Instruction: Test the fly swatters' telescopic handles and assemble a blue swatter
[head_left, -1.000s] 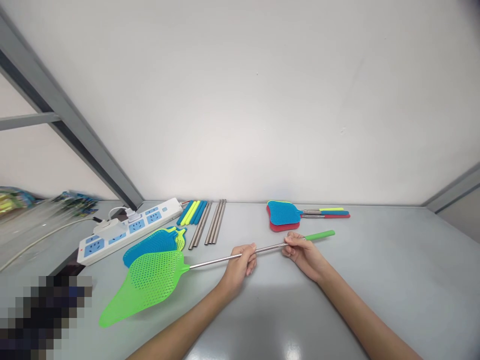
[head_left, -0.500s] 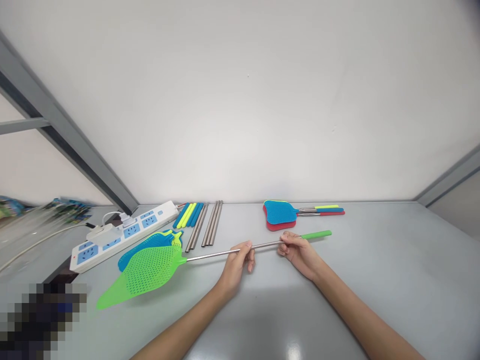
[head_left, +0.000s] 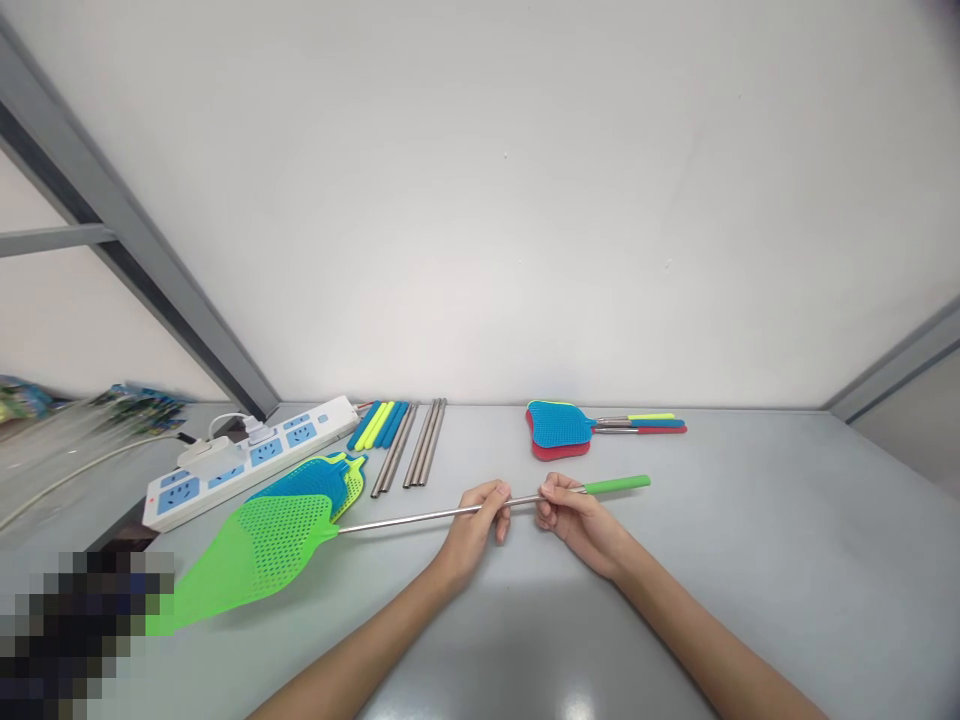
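A green fly swatter (head_left: 281,550) with a thin metal rod and a green grip lies across in front of me, lifted off the table. My left hand (head_left: 474,525) is closed around the middle of its rod, thumb on top. Closer to the green grip, my right hand (head_left: 574,515) pinches the same rod. The swatter's perforated head points to the left, partly covering blue and yellow swatter heads (head_left: 300,480) on the table. Behind my hands lie finished-looking swatters in blue (head_left: 559,424), red (head_left: 561,451) and yellow, stacked with their handles to the right.
A white power strip (head_left: 281,443) with plugs in it runs along the left. Blue and yellow grips (head_left: 379,425) and several metal tubes (head_left: 425,445) lie near the wall. Plastic packaging (head_left: 112,420) sits at the far left, above a pixelated dark patch.
The swatter has shifted to the left, its head sliding further toward the lower left. My right hand has moved left along with the rod, closer to my left hand, which stays nearly in place.
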